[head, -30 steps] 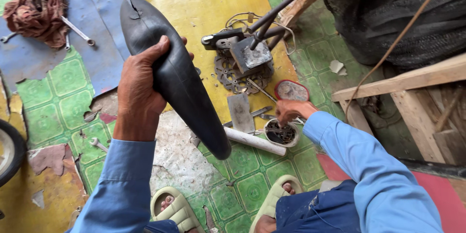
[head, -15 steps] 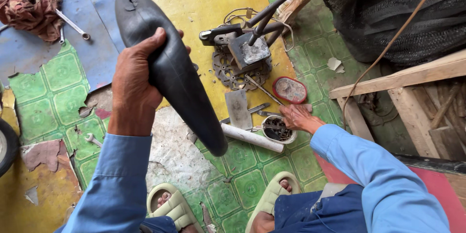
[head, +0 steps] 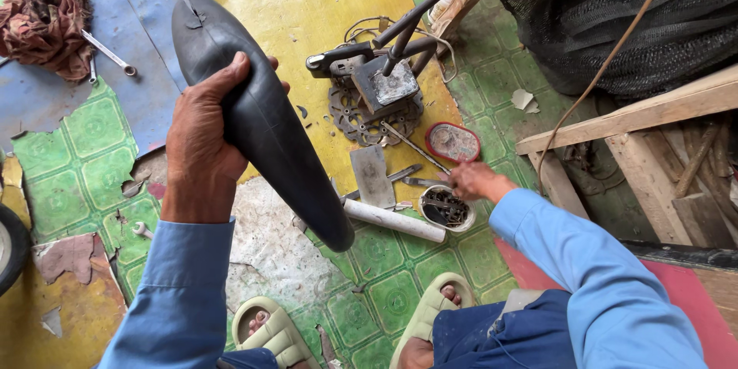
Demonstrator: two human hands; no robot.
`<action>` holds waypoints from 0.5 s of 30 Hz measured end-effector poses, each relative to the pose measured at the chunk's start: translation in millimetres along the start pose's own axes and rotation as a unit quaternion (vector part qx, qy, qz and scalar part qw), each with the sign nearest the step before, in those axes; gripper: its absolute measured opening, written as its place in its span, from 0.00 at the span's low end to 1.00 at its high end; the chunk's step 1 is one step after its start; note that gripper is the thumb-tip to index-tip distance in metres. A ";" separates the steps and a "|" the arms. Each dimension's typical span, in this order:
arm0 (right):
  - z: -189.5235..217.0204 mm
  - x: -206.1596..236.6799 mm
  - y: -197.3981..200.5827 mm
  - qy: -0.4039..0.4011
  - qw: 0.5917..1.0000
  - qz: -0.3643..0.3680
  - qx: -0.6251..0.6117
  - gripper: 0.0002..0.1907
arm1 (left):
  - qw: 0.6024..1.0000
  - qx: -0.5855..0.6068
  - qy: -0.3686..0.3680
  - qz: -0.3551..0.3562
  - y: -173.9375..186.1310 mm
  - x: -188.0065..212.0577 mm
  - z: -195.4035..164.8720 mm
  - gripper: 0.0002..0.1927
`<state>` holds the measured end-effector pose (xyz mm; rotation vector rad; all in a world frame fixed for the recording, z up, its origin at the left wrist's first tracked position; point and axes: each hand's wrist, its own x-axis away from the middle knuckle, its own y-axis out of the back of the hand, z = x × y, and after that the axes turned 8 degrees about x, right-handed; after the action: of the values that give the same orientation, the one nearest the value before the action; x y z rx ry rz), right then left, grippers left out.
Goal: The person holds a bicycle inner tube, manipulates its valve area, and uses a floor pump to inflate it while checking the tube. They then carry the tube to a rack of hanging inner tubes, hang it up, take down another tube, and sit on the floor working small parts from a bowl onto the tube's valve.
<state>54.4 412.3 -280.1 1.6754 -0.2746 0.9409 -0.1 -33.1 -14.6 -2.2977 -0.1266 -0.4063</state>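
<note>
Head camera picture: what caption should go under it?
Left hand holds up a black rubber tube; right hand reaches a small tin.

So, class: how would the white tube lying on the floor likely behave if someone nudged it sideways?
The white tube looks round and smooth, so it would probably roll. It lies flat on patterned flooring, likely offering little grip. The small round tin beside its end might stop it.

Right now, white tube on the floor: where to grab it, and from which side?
Take the white tube at its bare middle, from above. It lies flat on the tiles; its right end sits beside the small tin of parts, its left end under the black inner tube, so mid-span is freest.
</note>
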 end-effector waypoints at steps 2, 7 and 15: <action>-12.2 -3.9 12.4 -0.042 0.999 0.010 -0.021 0.13 | 1.000 0.003 0.007 -0.003 0.2 0.1 -1.1 0.16; -45.1 -19.6 20.3 -0.131 0.954 -0.249 -0.103 0.40 | 0.999 -0.024 0.021 -0.021 0.9 8.0 -8.0 0.17; -38.9 -47.6 5.0 -0.138 0.980 -0.135 -0.040 0.58 | 0.997 -0.040 0.027 -0.056 21.9 35.4 -22.4 0.20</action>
<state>3.2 432.0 -308.2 1.7160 -0.2586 0.4897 32.4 -65.6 -3.8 -2.3629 -0.2178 -0.5392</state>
